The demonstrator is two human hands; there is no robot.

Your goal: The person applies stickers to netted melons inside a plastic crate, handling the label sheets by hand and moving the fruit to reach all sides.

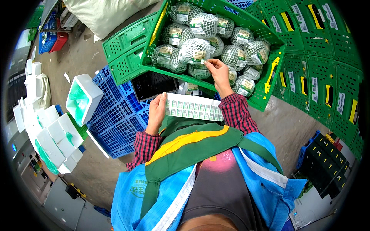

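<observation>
My left hand (156, 112) grips the left end of a white sheet of small green-and-white stickers (194, 108), held in front of my apron. Over the near edge of a green crate (269, 82), my right hand (219, 75) pinches a small white sticker (202, 61) between thumb and fingertips. The sticker is at the lower side of a round package in white foam netting (191, 50); whether it touches cannot be made out. Several such netted packages, most with a paper label, fill the crate.
Stacked green crates with yellow handles (308, 54) stand at the right. Blue plastic pallets (115, 115) lie on the left, beside an open white foam box (85, 98) and a pile of foam boxes (54, 131). A large white sack (108, 15) is at the far left.
</observation>
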